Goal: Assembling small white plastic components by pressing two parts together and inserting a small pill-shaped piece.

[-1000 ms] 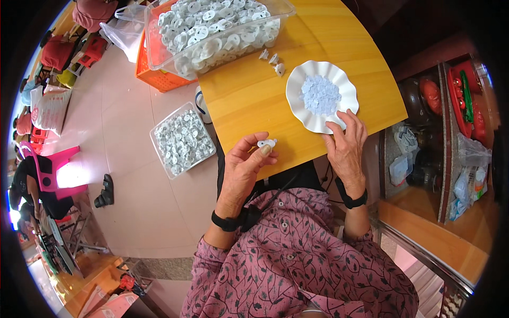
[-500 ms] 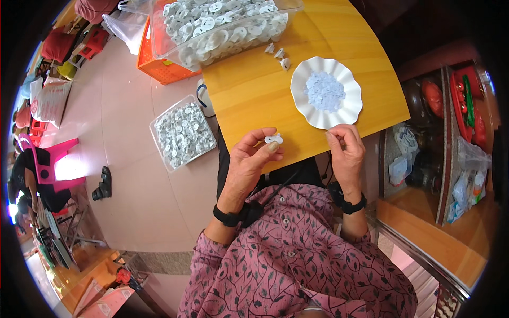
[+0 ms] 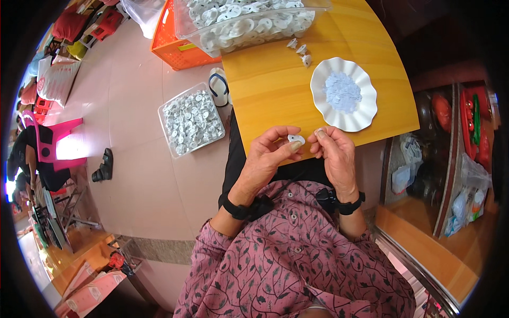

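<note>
Left hand (image 3: 271, 153) pinching a small white piece (image 3: 296, 139) between thumb and fingers, holding it just past the near edge of the yellow tabletop (image 3: 275, 90). Right hand (image 3: 333, 151) sitting right beside the left hand, fingertips pressed together near the small white piece, maybe pinching something tiny, too small to tell. Both hands almost touching each other, just below the white wavy plate (image 3: 321, 79).

White wavy plate lying flat on the tabletop, just beyond the right hand. Holding a little heap of pale blue bits (image 3: 343, 93) in its middle.

A few more small white pieces (image 3: 301, 51) lying loose on the tabletop, past the plate and a bit to its left. Behind those, at the far edge of the tabletop, a big clear tub (image 3: 249, 21) filled with lots of white pieces.

On the floor left of the tabletop, a clear square tray (image 3: 192, 119) full of the same white pieces. Near it, close to the tabletop's left edge, a white and blue flip-flop (image 3: 219, 87). Farther off from the tray, an orange crate (image 3: 177, 40) standing on the floor, partly under the big tub.

Well to the left of the tray, a dark shoe (image 3: 103, 167) and a pink plastic chair (image 3: 50, 146).

Wearing black bands on both wrists and a pink shirt with dark leaves (image 3: 297, 259).
</note>
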Tool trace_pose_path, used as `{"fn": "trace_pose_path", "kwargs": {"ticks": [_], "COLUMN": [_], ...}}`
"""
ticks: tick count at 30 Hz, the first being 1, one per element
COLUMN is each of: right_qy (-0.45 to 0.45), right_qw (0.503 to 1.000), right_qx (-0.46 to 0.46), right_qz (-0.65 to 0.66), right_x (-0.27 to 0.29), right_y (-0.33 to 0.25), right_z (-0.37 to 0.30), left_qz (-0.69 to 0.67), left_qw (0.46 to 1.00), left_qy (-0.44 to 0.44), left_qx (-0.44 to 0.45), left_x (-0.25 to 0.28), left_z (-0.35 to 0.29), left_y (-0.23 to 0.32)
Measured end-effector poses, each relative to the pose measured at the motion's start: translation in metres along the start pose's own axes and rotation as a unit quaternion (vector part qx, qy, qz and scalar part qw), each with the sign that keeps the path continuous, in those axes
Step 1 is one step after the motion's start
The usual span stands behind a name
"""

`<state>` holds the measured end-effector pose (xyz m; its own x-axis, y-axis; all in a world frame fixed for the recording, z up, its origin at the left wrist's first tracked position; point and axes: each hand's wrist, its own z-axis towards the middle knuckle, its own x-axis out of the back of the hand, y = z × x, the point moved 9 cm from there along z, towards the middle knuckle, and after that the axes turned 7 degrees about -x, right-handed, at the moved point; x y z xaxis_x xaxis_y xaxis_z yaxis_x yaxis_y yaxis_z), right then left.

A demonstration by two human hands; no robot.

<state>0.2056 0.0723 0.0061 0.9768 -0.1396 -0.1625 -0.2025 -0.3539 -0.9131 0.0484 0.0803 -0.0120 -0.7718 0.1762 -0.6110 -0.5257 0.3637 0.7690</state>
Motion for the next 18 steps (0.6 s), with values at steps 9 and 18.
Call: {"fn": "trace_pose_path", "kwargs": {"ticks": [9, 18], "right_qy": [-0.009, 0.021], "right_qw": [0.998, 0.848], "right_qx": [0.056, 0.317], "right_qz": [-0.030, -0.424], "right_x": [-0.018, -0.049], "right_y": [-0.009, -0.044], "right_z": [-0.002, -0.022], "left_qz": [0.068, 0.122], "left_qw": [0.997, 0.992], "left_qy": [0.033, 0.036], "left_qx": [-0.017, 0.008], "left_x": [0.009, 0.010], "left_z": [0.001, 0.001], "left_y": [0.000, 0.000]}}
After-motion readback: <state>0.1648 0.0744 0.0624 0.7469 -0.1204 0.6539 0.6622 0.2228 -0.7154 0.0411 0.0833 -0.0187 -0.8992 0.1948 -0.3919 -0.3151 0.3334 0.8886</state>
